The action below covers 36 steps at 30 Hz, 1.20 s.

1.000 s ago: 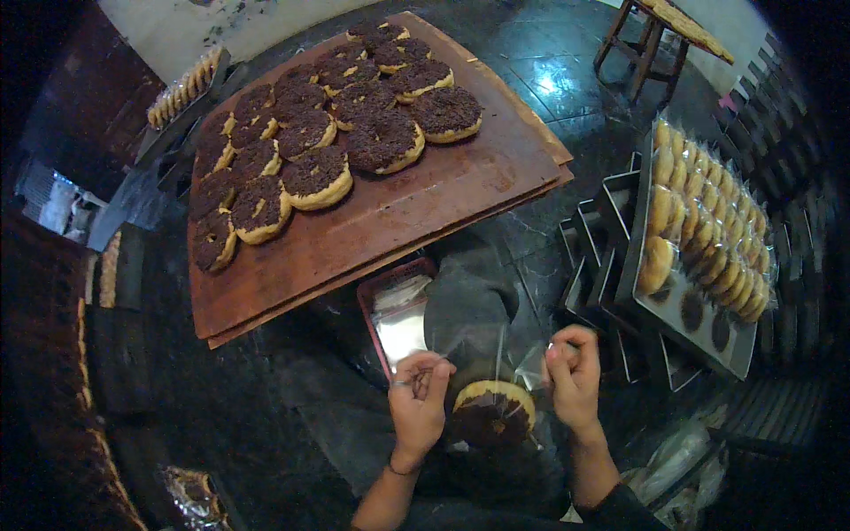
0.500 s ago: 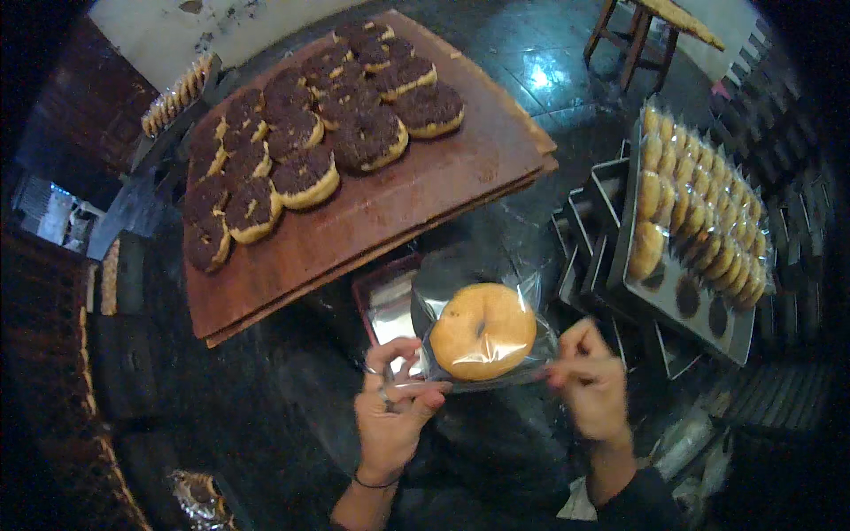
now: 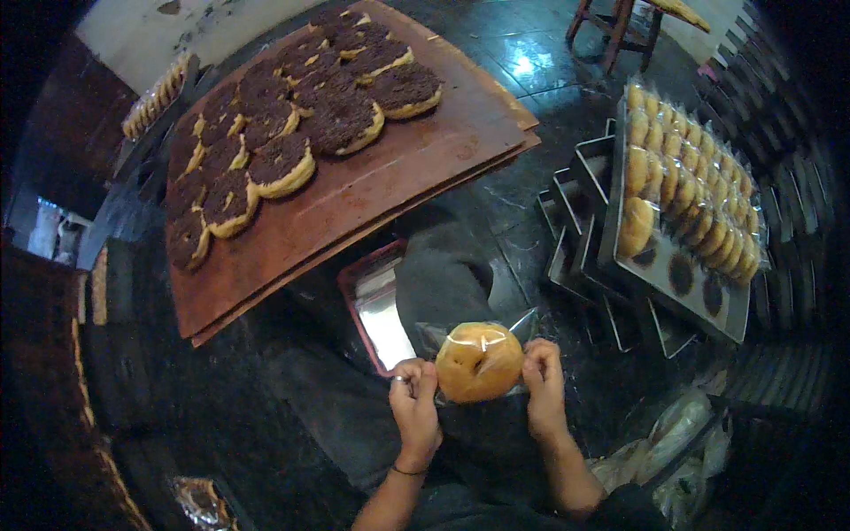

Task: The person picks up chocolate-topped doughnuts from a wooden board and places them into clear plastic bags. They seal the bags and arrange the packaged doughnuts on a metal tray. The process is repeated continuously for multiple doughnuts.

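A round golden doughnut with a dimpled middle sits inside a clear plastic bag, held low over my lap. My left hand pinches the bag at its left side, thumb and fingers pressed together; a ring shows on one finger. At the opposite side my right hand grips the bag the same way. The plastic stands up in a loose fold beyond the doughnut. Behind the left hand lies a shiny metal tray with a reddish rim.
Chocolate-topped doughnuts cover much of a brown wooden board. On the right, bagged doughnuts stand in rows on a metal tray above stacked trays. Plastic bags lie at lower right. A wooden stool stands far back.
The bagged doughnut has come down and nearer to me. Both hands now grip its sides, where before they held the bag's near edge. The view has shifted slightly.
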### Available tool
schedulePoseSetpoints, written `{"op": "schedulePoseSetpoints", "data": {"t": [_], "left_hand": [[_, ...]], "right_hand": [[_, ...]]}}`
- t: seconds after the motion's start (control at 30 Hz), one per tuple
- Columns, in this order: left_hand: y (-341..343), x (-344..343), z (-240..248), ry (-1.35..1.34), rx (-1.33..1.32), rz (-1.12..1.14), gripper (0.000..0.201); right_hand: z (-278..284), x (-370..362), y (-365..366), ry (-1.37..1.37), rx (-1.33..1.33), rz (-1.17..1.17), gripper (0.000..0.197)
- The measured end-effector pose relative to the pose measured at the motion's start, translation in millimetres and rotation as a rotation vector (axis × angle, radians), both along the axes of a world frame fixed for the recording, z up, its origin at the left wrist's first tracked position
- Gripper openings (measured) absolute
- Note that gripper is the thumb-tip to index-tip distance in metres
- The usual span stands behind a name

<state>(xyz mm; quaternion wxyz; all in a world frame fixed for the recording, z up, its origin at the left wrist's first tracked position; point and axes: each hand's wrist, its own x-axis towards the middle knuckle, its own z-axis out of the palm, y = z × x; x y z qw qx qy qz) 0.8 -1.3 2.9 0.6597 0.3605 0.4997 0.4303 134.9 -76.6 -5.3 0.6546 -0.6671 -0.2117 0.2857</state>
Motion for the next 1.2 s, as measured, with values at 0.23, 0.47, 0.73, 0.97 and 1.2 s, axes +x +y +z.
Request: {"op": "schedulePoseSetpoints", "data": {"t": [0.23, 0.47, 0.73, 0.97, 1.2], "left_hand": [[-11.8, 34.2, 40.7, -0.078, 0.147, -0.324, 0.020], [18.0, 30.1, 64.9, -0.244, 0.232, -0.304, 0.023], [17.6, 8.9, 33.9, -0.053, 0.118, -0.294, 0.018], [28.3, -20.4, 16.4, 0.006, 0.062, -0.302, 0.017], [37.4, -37.6, 15.0, 0.095, 0.100, -0.328, 0.017]], "right_hand": [[35.4, 16.5, -16.9, 0.871, 0.546, 0.180, 0.075], [98.6, 109.8, -21.4, 0.155, 0.728, -0.538, 0.052], [45.9, 190.2, 16.6, -0.142, 0.190, -0.325, 0.072], [72.6, 233.7, 17.9, 0.094, 0.006, -0.042, 0.073], [87.9, 259.4, 55.9, 0.464, 0.052, -0.076, 0.035]]}}
